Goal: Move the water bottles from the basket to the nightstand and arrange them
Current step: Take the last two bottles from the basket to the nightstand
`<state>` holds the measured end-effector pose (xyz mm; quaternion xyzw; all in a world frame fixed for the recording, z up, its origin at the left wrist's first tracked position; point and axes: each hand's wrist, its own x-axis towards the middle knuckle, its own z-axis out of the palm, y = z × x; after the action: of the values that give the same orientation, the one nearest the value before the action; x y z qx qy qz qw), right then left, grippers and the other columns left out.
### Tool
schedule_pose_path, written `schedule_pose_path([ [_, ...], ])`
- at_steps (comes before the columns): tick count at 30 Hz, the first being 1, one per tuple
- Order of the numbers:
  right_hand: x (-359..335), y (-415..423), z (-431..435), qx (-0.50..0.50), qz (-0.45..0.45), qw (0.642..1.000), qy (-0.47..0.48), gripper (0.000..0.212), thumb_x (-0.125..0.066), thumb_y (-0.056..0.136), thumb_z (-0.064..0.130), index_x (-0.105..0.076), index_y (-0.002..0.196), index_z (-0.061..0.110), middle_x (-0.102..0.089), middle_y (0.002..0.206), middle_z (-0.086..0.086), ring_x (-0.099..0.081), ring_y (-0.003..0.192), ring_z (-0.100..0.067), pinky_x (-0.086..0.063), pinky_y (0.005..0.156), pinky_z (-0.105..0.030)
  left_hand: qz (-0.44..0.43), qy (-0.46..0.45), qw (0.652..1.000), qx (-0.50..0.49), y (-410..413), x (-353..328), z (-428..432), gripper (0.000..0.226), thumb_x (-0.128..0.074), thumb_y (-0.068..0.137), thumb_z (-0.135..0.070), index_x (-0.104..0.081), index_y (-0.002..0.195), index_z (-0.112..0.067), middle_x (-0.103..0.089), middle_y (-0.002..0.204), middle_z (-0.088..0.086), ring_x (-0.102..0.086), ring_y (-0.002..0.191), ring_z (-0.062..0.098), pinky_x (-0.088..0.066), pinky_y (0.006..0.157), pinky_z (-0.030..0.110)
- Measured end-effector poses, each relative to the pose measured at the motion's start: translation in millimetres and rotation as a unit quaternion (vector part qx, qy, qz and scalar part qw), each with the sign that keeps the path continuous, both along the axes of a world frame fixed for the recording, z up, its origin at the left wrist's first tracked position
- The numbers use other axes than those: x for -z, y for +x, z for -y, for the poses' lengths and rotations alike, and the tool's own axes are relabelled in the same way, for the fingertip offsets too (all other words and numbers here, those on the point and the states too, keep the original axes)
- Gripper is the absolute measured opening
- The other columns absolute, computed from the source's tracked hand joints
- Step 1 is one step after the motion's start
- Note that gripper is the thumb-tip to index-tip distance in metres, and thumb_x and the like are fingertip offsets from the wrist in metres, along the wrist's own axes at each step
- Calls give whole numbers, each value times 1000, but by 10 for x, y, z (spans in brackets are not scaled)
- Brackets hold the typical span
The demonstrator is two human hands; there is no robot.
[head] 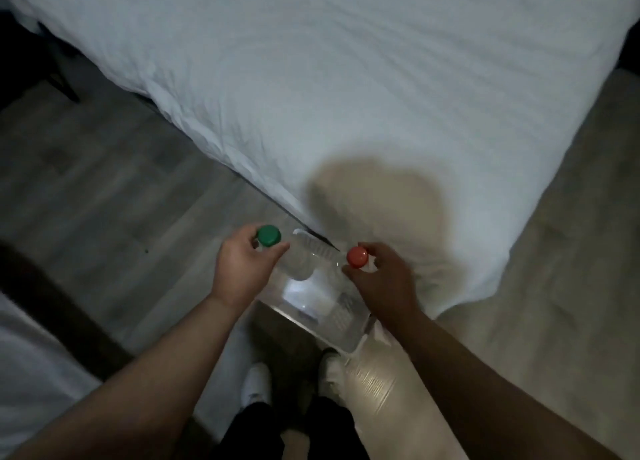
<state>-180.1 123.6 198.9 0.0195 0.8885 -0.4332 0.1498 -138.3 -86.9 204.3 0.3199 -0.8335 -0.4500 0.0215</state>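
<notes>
Looking down from the head camera, the left hand [242, 265] pinches the green-capped bottle [269, 235] just under its cap, and the right hand [381, 276] curls its fingers round the neck of the red-capped bottle [357, 257]. A grip at the neck seems chosen so that each bottle hangs upright and lifts straight out of the clear basket [346, 335] below, one per hand to save a trip. Both bottles are over the basket, close to the corner of the white bed [346, 95]; whether their bases rest in it or hang free I cannot tell. Their clear bodies melt into the see-through basket walls and the glare, so outlines, fill level and any further bottles are hard to make out. The nightstand is not in view, so the carry is, I judge, not yet done. Blur softens the wood floor [104, 199] and the white shoes [256, 383]
</notes>
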Motion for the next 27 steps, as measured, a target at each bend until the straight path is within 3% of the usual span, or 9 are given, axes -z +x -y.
schedule_pose_path([
  [4,-943,42,42,-17,-27,999,-43,32,-83,64,30,-64,87,43,-67,86,24,-63,88,3,-53,85,-27,-63,49,995,-61,219,-945,34,18,-80,75,-16,-68,87,-22,-66,76,-14,-60,66,-6,-44,61,5],
  [9,-2148,131,191,-35,-71,993,-82,27,-81,70,22,-68,94,26,-69,87,14,-63,84,-4,-49,77,-22,-121,33,987,-104,541,-2043,270,18,-82,73,-19,-74,90,-16,-71,80,-7,-60,67,-3,-47,66,8],
  [12,-2668,266,331,-42,-70,986,-145,26,-77,74,18,-68,97,28,-69,93,15,-64,89,0,-48,81,-19,-172,29,973,-152,861,-2562,457,17,-82,73,-20,-75,89,-20,-72,80,-8,-62,71,0,-50,68,15],
  [16,-3228,443,618,-103,-79,971,-200,23,-70,81,19,-66,95,37,-70,95,17,-65,93,-1,-50,84,-25,-255,45,939,-225,1409,-3126,730,17,-82,72,-17,-74,79,-29,-72,74,-15,-63,74,3,-52,73,23],
  [20,-3547,574,1000,-209,-44,947,-239,20,-67,79,8,-72,88,25,-70,82,3,-66,82,-16,-55,78,-40,-297,25,910,-287,1894,-3491,951,24,-79,75,-7,-73,78,-31,-73,75,-16,-64,73,3,-53,73,22],
  [25,-3701,833,1762,-312,4,913,-264,25,-67,80,2,-72,94,23,-73,87,3,-68,86,-11,-53,80,-26,-298,-16,881,-368,2543,-3693,1232,26,-82,71,-13,-74,78,-37,-74,80,-15,-66,76,2,-53,74,16],
  [27,-3736,963,2092,-359,16,899,-249,25,-67,80,2,-72,93,22,-72,81,5,-66,78,-2,-51,72,-17,-293,-22,867,-402,2793,-3685,1362,29,-82,72,-9,-75,79,-37,-75,84,-12,-68,80,5,-54,76,17],
])
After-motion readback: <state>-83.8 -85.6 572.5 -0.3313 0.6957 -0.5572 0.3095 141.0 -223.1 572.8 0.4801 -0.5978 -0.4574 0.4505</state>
